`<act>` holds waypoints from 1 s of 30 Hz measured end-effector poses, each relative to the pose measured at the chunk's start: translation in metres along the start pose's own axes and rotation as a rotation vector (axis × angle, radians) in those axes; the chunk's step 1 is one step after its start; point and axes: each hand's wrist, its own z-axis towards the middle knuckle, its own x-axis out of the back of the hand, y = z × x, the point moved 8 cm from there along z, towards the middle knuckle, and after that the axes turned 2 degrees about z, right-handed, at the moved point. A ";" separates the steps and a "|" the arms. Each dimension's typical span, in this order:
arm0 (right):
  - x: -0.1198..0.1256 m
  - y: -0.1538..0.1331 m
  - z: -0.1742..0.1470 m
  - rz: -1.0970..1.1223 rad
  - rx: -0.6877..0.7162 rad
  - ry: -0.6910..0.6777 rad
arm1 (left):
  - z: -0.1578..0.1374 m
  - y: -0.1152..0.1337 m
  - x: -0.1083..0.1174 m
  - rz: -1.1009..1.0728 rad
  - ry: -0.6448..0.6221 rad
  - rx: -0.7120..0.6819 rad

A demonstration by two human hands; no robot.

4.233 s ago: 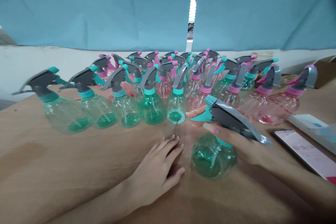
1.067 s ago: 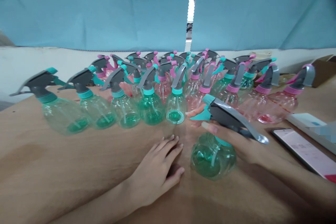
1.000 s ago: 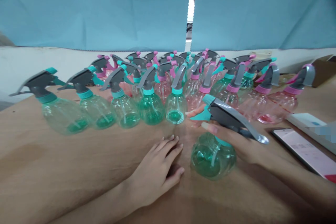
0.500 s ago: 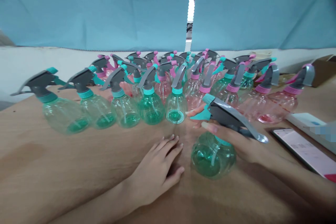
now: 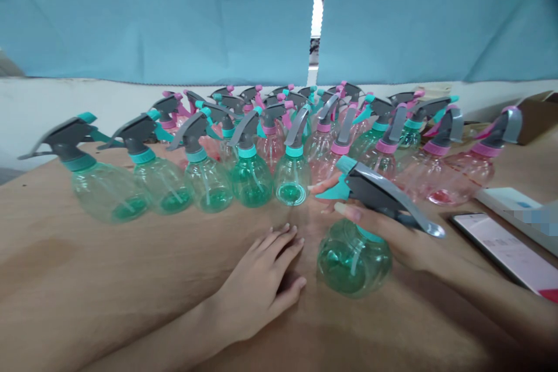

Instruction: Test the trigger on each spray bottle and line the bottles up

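Note:
My right hand (image 5: 392, 229) is wrapped round the neck of a green spray bottle (image 5: 354, 261), just under its grey trigger head. The thumb lies across the near side, and other fingertips show beside the turquoise trigger. The bottle is tilted slightly, its dip tube visible through the clear green body; whether its base touches the table I cannot tell. To the left of it, my left hand (image 5: 264, 279) lies palm down on the wooden table (image 5: 131, 296), fingers stretched out and holding nothing.
Green spray bottles (image 5: 253, 180) line the front left, and pink spray bottles (image 5: 468, 168) the front right, with several more behind. A phone (image 5: 497, 244) and a white box (image 5: 505, 200) lie at the right. A cardboard box (image 5: 536, 119) stands farther back, before a blue cloth (image 5: 174, 17).
Both hands and the held spray bottle stay in place. Only the display on the phone's screen looks slightly different.

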 end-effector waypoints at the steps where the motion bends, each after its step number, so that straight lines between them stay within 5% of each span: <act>1: 0.000 0.000 0.000 0.001 -0.001 0.002 | 0.000 0.000 0.000 -0.002 0.001 0.000; 19: -0.001 0.002 0.000 -0.004 -0.033 0.001 | 0.000 0.000 0.000 0.005 -0.002 0.004; 30: 0.006 -0.014 0.001 -0.169 0.086 0.105 | 0.001 0.000 0.000 0.024 -0.007 -0.010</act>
